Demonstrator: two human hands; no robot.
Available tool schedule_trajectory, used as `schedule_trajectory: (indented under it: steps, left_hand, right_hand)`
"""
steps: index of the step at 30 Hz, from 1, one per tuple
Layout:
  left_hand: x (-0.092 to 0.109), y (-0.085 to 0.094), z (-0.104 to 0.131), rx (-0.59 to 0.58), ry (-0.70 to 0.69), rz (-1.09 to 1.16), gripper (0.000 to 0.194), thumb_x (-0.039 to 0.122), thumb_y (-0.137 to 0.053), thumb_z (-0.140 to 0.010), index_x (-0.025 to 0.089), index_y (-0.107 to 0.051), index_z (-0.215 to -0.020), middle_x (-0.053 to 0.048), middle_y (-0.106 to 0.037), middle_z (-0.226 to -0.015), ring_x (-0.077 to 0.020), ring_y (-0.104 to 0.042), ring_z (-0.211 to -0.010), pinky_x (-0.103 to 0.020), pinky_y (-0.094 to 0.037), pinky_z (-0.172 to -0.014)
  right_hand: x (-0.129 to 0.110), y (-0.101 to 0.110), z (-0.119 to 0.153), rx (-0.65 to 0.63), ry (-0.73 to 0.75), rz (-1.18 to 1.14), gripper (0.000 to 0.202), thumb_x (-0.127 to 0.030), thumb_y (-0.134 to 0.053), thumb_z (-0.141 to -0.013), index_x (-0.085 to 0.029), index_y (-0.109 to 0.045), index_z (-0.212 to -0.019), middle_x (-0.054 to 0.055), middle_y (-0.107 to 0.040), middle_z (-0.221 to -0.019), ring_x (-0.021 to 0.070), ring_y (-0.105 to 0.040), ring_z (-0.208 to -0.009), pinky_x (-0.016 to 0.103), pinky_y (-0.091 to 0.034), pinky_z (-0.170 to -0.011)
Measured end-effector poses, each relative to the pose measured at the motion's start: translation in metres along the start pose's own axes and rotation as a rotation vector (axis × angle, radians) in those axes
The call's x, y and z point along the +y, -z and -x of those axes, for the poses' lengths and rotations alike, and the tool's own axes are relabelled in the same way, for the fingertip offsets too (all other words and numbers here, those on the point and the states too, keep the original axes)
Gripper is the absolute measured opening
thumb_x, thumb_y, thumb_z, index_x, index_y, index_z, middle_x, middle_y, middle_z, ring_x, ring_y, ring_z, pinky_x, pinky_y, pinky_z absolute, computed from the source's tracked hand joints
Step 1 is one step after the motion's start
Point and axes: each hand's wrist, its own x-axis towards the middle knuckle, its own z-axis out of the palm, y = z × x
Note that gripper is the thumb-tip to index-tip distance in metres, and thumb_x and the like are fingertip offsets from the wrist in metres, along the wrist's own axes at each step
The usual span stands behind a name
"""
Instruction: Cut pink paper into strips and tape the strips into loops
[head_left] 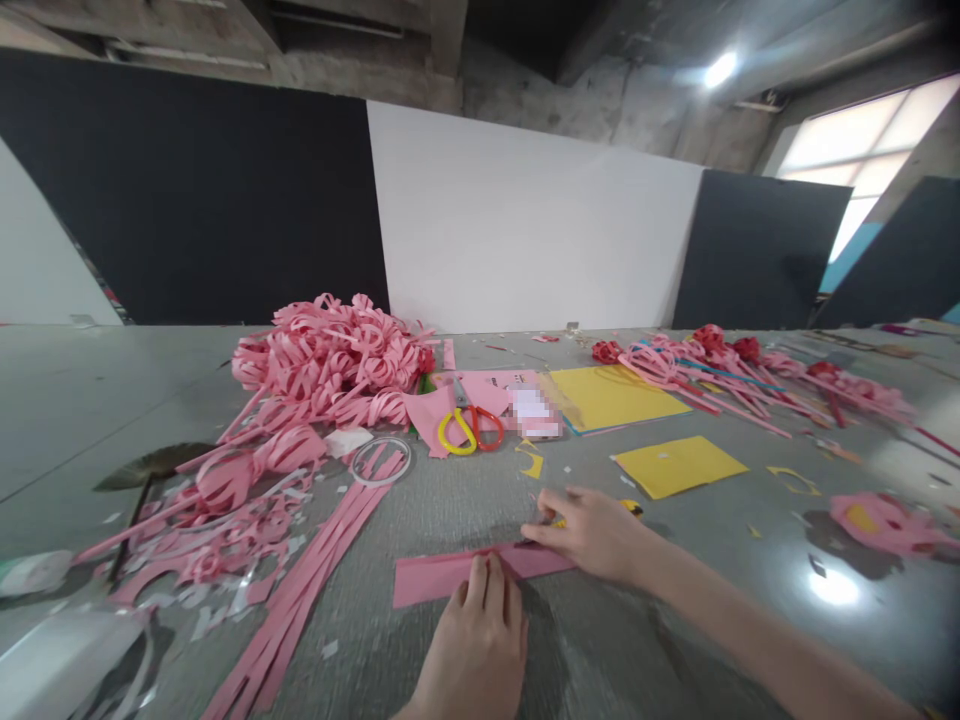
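Observation:
A folded strip of pink paper [427,580] lies crosswise on the grey floor in front of me. My left hand [476,635] rests on its middle, fingers stretched out and pressing it down. At the strip's right end, my right hand [592,530] is closed around a yellow and black utility knife [632,507]. The knife's blade end is low against the paper, mostly hidden by the fingers. Beyond the hands lie scissors [471,430] with one yellow and one red handle, on pink paper sheets [435,420].
Left are a roll of clear tape [381,462], long pink strips [322,570], a heap of curled pink paper [330,350] and scraps [214,540]. Yellow sheets [681,466] lie right, with pink paper flowers [712,365] behind. A white panel [540,220] stands at the back.

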Motion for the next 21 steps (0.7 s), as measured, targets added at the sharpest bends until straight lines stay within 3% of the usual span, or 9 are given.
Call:
schedule_trajectory:
  steps: [14, 21]
  left_hand:
    - [0.001, -0.001, 0.002, -0.008, -0.005, 0.022, 0.032, 0.015, -0.041, -0.078, 0.007, -0.058, -0.103, -0.02, -0.057, -0.11, -0.0309, -0.052, -0.101, -0.038, -0.049, -0.073]
    - [-0.008, 0.008, 0.0, 0.056, 0.037, 0.191, 0.027, 0.021, -0.044, -0.076, 0.012, -0.058, -0.098, -0.018, -0.051, -0.117, -0.0319, -0.044, -0.109, -0.043, -0.042, -0.083]
  right_hand:
    - [0.002, 0.007, -0.001, -0.037, 0.009, 0.014, 0.025, -0.019, -0.038, -0.086, -0.025, -0.055, -0.103, 0.005, -0.051, -0.091, 0.0116, -0.047, -0.066, 0.025, -0.034, -0.063]
    - [0.018, 0.011, 0.008, -0.065, -0.041, -0.053, 0.026, -0.025, -0.038, -0.087, -0.026, -0.056, -0.106, 0.005, -0.051, -0.09, 0.0115, -0.049, -0.066, 0.024, -0.036, -0.062]
